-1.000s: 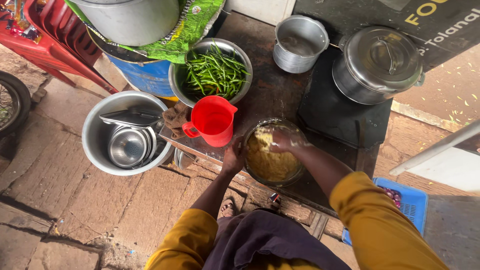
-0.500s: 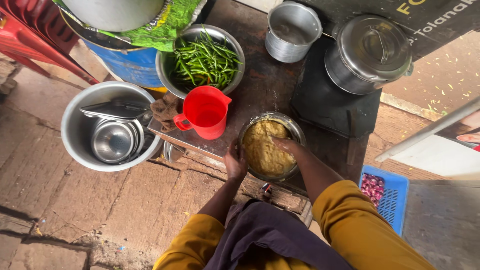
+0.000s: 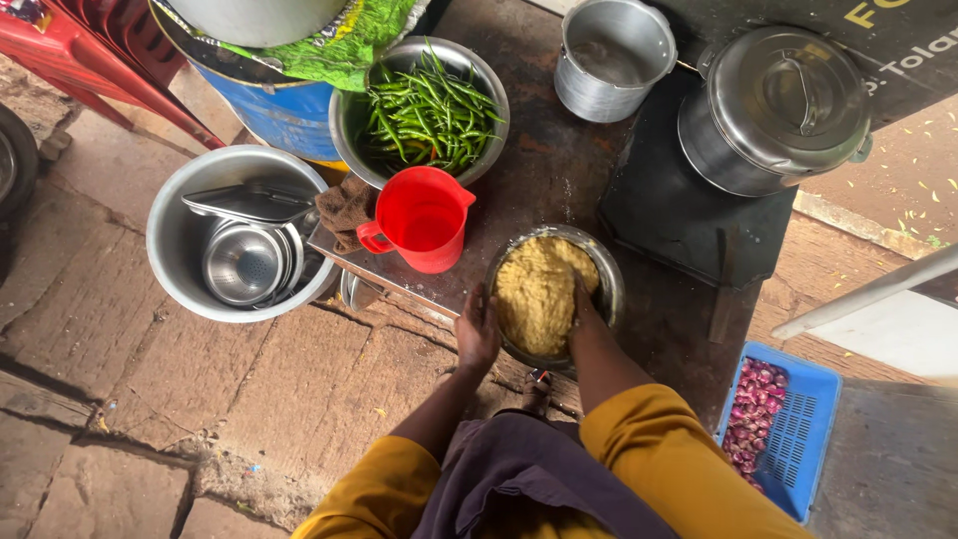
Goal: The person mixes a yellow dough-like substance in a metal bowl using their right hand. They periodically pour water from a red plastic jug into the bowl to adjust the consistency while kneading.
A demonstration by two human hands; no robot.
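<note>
A steel bowl [image 3: 609, 279] holding a yellow crumbly mixture [image 3: 534, 294] sits at the near edge of a dark worn table [image 3: 544, 170]. My left hand [image 3: 477, 334] grips the bowl's left rim. My right hand [image 3: 582, 299] is pressed down into the mixture on its right side, fingers partly buried. A red plastic jug [image 3: 424, 218] stands just left of the bowl, apart from my hands.
A steel bowl of green chillies [image 3: 424, 115] sits behind the jug. A small steel pot [image 3: 611, 55] and a lidded pot [image 3: 773, 105] stand at the back. A big basin of steel vessels [image 3: 239, 235] is left, a blue crate of red onions [image 3: 773, 424] right.
My right hand has shifted from the bowl's far rim down onto the right side of the mixture. My left hand stays on the left rim. The view has drifted a little.
</note>
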